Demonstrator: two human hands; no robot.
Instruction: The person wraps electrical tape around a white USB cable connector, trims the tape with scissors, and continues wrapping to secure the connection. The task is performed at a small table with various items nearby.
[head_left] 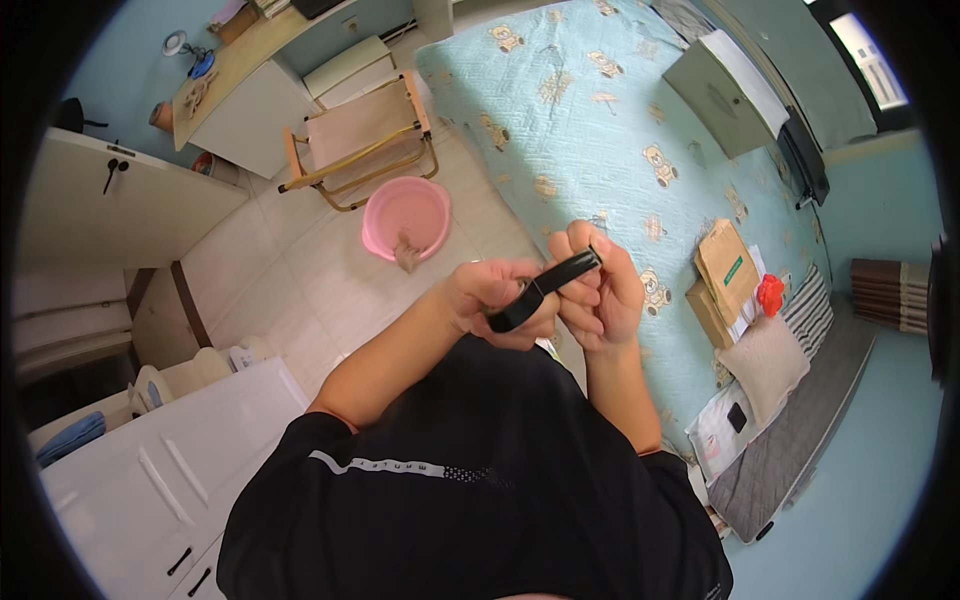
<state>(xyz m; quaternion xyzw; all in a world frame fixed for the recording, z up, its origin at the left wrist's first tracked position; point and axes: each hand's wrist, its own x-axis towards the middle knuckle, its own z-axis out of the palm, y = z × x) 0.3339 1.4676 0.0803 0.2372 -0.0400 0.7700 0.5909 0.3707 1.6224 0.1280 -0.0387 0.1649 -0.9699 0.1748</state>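
In front of my chest, my left hand [482, 283] is closed around a roll of black tape [512, 312]. From the roll a glossy black strip [568, 273] stretches up and to the right. The strip's far end is at my right hand [618, 305], whose fingers are curled and pinched on it. Both hands are close together, held above the floor beside the bed. The fingers hide part of the roll.
A pink basin [408, 215] with a cloth over its rim stands on the tiled floor by a folding chair [362, 135]. To the right is a bed [570, 130] with a teddy-patterned cover, bearing a grey-green box [722, 95], cardboard packages [728, 265] and a pillow [768, 365].
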